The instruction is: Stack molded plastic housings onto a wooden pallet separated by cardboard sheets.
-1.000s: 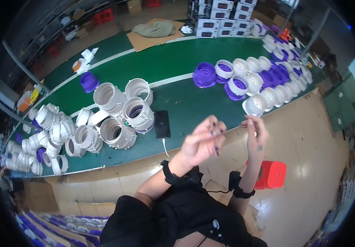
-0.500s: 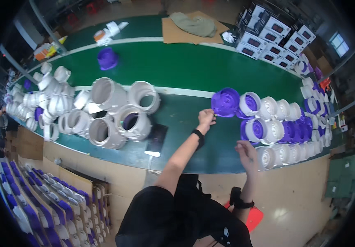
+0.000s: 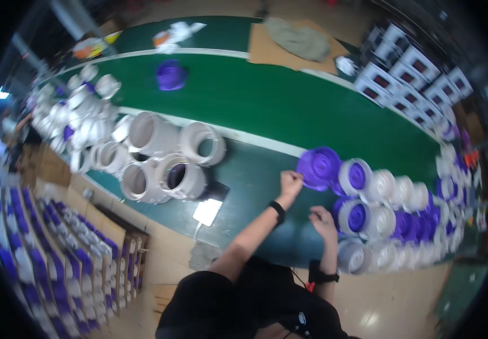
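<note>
One green table (image 3: 258, 172) stands on pale floor (image 3: 405, 285), left hand (image 3: 291, 185) curled (grip unclear), right hand (image 3: 324, 222) loosely open.

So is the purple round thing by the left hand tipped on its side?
No, the purple round thing looks face-up: its round, ringed face shows from above. The left hand is at its edge.

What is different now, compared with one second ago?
The left hand moved forward from near the right hand to the rim of the purple bowl; whether it grips is unclear. The right hand also came forward, over the green bench. The white rings and phone stayed.
</note>
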Demonstrator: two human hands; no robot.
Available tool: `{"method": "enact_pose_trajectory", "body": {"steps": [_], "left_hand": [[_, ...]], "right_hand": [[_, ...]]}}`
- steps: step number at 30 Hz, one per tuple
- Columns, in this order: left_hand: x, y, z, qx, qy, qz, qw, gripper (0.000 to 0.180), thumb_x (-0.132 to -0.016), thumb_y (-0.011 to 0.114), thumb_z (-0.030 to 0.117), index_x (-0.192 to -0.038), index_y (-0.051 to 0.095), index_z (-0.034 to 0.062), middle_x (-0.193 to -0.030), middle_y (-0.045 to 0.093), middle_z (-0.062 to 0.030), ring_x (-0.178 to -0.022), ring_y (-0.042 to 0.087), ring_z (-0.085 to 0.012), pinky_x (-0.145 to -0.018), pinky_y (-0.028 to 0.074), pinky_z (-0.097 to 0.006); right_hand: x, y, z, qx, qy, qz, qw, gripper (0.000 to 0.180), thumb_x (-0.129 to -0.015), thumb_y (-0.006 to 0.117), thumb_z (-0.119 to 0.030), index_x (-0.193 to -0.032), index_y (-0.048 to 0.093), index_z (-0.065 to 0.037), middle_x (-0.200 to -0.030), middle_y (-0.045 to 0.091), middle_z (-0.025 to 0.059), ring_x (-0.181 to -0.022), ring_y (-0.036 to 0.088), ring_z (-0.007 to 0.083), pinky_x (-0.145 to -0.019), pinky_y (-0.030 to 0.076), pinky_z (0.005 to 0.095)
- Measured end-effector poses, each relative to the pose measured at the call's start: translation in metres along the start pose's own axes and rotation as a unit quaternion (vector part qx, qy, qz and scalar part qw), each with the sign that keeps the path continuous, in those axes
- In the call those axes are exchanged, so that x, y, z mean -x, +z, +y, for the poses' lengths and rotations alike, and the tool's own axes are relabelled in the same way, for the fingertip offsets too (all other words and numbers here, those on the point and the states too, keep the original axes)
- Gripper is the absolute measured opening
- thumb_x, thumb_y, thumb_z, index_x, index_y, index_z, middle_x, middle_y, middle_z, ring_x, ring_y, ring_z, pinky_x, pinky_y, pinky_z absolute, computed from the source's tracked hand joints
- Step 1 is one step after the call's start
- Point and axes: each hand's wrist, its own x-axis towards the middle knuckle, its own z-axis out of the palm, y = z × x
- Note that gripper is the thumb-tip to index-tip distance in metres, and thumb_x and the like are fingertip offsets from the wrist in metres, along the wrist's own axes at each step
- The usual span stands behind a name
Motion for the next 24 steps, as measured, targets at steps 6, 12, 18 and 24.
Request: {"method": "enact_pose_trajectory", "body": {"steps": [6,12,18,24], "left_hand": [[0.024,-0.021,0.010,0.036,-0.112,0.036,0.992,0.015,-0.083,0.044,0.015,-0.084,0.044,-0.0001,-0.074,0.051,-0.0123,-0.071,0.050,-0.0185,-0.065,0.041,-0.031],[0.038,-0.074,-0.002,0.071,-0.093,0.072,0.990,0.014,-0.091,0.038,0.020,-0.093,0.038,0.0068,-0.082,0.042,-0.0022,-0.071,0.042,-0.0096,-0.065,0.044,-0.028],[0.112,-0.128,0.100,0.265,-0.129,0.104,0.950,0.014,-0.090,0.040,0.022,-0.096,0.039,0.0090,-0.090,0.046,-0.0036,-0.087,0.048,-0.0141,-0.081,0.042,-0.038],[0.184,-0.218,0.170,0.303,-0.047,0.239,0.921,0.016,-0.088,0.044,0.020,-0.101,0.041,0.0111,-0.094,0.049,-0.0040,-0.084,0.052,-0.0169,-0.078,0.045,-0.040]], "right_hand": [[-0.002,-0.010,-0.007,-0.050,0.012,-0.050,0.997,0.023,-0.075,0.046,0.001,-0.097,0.053,0.003,-0.076,0.060,0.0110,-0.065,0.056,0.0136,-0.060,0.045,0.0241],[-0.005,-0.014,-0.026,-0.110,-0.038,-0.067,0.991,0.019,-0.078,0.047,-0.002,-0.095,0.055,0.000,-0.073,0.061,0.0101,-0.062,0.056,0.0132,-0.058,0.044,0.0246],[-0.028,-0.032,-0.066,-0.167,-0.092,-0.057,0.980,0.015,-0.085,0.045,-0.007,-0.093,0.054,0.002,-0.073,0.060,0.0095,-0.062,0.055,0.0120,-0.059,0.045,0.0243],[-0.091,-0.010,-0.147,-0.168,-0.186,-0.153,0.956,0.017,-0.084,0.048,-0.012,-0.092,0.054,0.002,-0.071,0.059,0.0089,-0.062,0.055,0.0124,-0.057,0.044,0.0243]]}}
